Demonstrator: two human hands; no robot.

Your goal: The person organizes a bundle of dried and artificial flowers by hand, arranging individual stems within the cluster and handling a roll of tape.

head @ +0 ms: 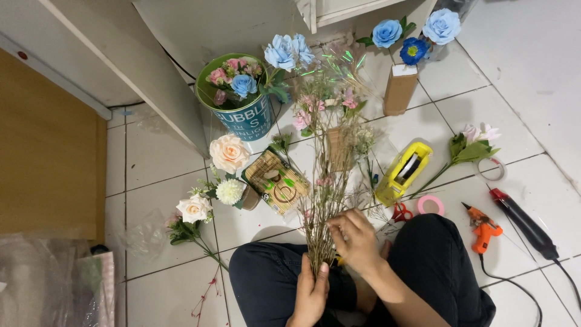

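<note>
I sit cross-legged on white floor tiles. My left hand (312,290) grips the lower stems of a tall bunch of thin dried stems with small pink blossoms (330,151), holding it over my lap. My right hand (354,237) closes its fingers on the same bunch a little higher up, near the middle of the stems. The bunch fans out away from me toward a green bucket and a brown vase.
A green bucket of flowers (242,100), a peach rose (229,152), white flowers (195,209), a small packet (277,180), a yellow tape dispenser (404,171), red scissors (399,213), pink tape roll (430,204), orange glue gun (483,230), a black-and-red tool (523,224), a brown vase of blue roses (400,88).
</note>
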